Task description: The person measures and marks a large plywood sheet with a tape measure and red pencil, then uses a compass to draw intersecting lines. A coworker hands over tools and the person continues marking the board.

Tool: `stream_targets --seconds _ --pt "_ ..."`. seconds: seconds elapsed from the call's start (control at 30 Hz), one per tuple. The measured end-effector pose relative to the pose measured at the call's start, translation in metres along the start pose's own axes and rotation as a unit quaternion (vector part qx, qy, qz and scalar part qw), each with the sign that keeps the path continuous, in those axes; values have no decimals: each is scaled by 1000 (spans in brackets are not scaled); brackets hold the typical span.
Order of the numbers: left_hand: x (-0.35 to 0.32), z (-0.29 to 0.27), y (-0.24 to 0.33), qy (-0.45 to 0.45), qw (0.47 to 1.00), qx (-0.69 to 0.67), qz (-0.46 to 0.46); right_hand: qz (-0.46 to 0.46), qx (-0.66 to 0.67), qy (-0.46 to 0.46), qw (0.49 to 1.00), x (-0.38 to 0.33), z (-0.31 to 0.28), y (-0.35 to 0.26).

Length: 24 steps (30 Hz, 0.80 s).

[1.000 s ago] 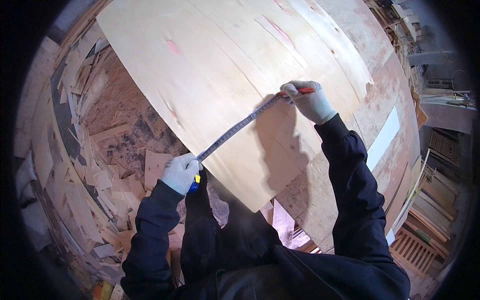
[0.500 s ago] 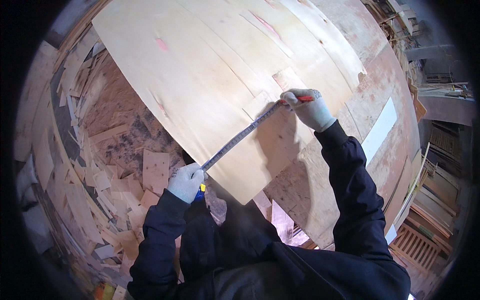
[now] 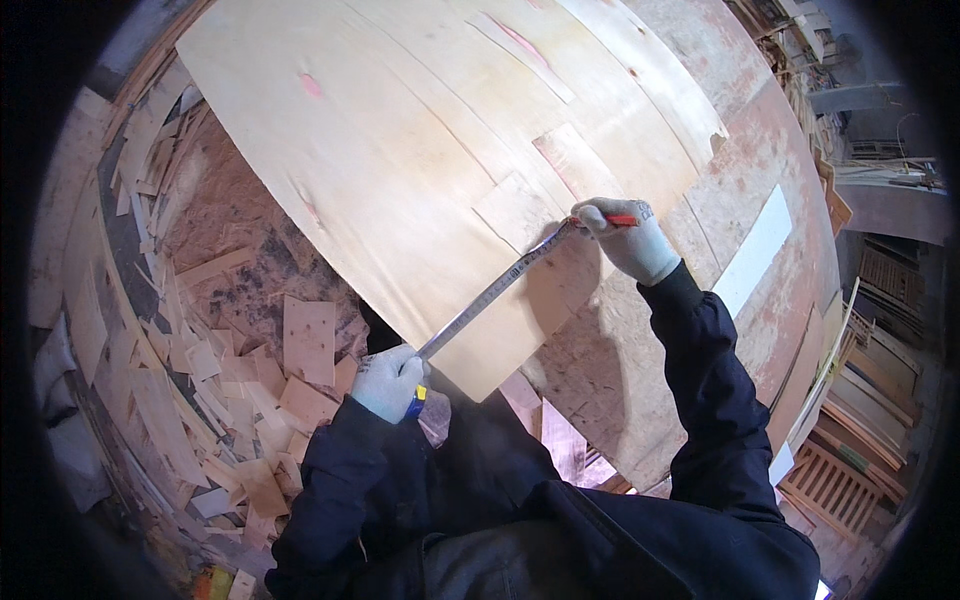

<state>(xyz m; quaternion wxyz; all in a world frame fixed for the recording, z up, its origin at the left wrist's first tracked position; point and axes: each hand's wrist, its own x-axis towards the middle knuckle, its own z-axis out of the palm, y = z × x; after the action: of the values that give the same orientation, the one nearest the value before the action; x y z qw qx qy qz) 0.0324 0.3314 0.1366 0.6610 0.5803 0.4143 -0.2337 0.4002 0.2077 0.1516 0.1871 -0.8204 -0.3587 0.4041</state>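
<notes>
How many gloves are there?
2. One glove is on the left hand, holding the tape measure; the other glove is on the right hand, holding a red pencil-like tool over the wooden sheet.

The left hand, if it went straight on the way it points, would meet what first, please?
Most likely the edge of the wood veneer sheet, though whether the left hand is level with it is unclear.
</notes>
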Motion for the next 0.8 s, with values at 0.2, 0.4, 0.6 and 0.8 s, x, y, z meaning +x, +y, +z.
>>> stream_targets --seconds 0.2,0.4,0.6,0.8 --pt "2 13 -15 9 1000 -9 23 5 8 5 1000 -14 5 8" --pt "2 24 -21 11 1000 -8 18 -2 -19 5 1000 -20 7 17" --pt "-4 38 -16 -1 999 -36 3 -22 1 32 999 -35 10 27" --pt "-10 57 -13 3 999 -32 9 -15 1 11 1000 -54 4 42"
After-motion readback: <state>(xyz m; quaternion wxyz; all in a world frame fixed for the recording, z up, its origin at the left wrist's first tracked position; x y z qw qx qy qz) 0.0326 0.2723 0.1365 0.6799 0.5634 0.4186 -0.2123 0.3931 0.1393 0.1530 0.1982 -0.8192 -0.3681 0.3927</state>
